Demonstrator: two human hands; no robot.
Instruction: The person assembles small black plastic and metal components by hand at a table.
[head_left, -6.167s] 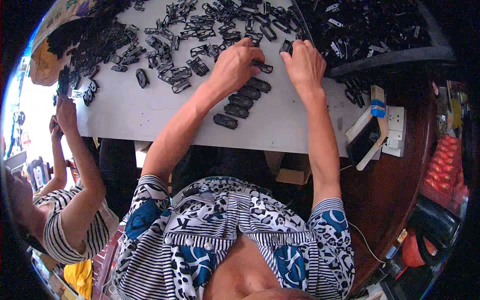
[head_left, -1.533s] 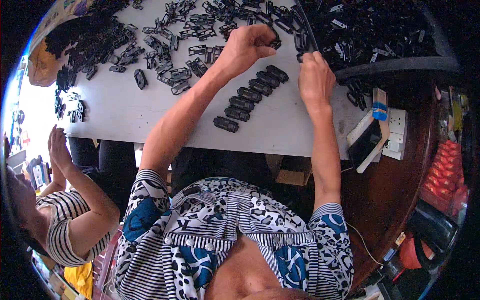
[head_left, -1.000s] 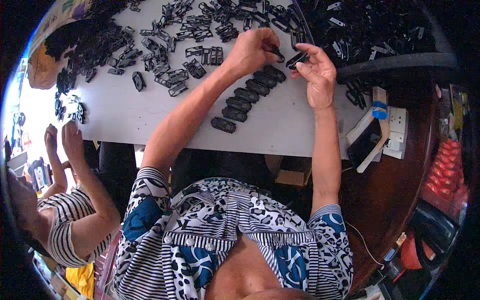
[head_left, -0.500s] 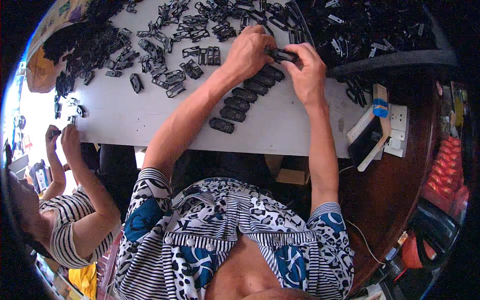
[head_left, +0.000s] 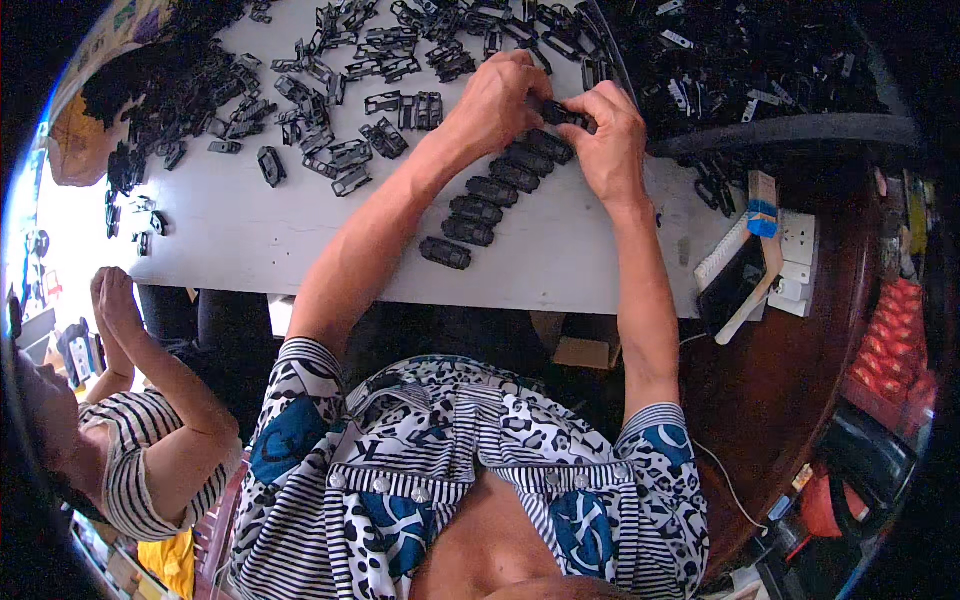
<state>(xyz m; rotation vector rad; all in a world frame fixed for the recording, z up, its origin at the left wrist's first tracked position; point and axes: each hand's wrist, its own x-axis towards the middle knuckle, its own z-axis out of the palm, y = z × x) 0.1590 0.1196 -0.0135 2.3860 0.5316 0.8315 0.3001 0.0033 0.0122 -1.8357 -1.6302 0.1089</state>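
Note:
My left hand (head_left: 502, 105) and my right hand (head_left: 608, 142) meet over the far middle of the table. Pinched between their fingertips is a small black car-shaped plastic part (head_left: 562, 113), partly covered by the fingers. Just below it, a slanting row of similar black parts (head_left: 473, 208) runs toward the front edge, each one lying flat. Left of my left wrist lie loose black frame pieces (head_left: 413, 110), some side by side. More single pieces sit beyond my hands.
A large heap of black parts (head_left: 165, 85) covers the back left of the white table (head_left: 330, 250). At the right stand a dark bin (head_left: 780, 128) of black and silver pieces, a phone on a stand (head_left: 735, 290) and a power strip (head_left: 795, 255). A co-worker (head_left: 150, 420) sits at left.
My right hand has closed in slightly to the left around the black part, covering more of it. The co-worker's hands have dropped a little from the table's left edge.

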